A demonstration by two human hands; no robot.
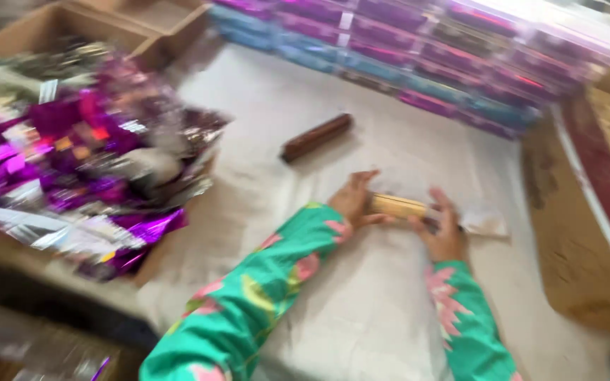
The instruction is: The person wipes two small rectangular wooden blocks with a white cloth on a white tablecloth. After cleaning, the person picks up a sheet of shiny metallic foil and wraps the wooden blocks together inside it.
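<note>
I see my left hand [353, 203] and right hand [445, 229], fingers clamped on the tan roll's [398, 206] 2 ends mid-worktop [361, 310]; it looks light, stiff, best gripped endwise.

Both forearms, in green floral sleeves, reach forward from the lower edge of the head view and converge. The left hand [353, 201] lies palm-down, fingers spread and curled. The right hand [445, 229] lies near it, fingers extended forward and slightly bent. Motion blur obscures the exact grip.
</note>
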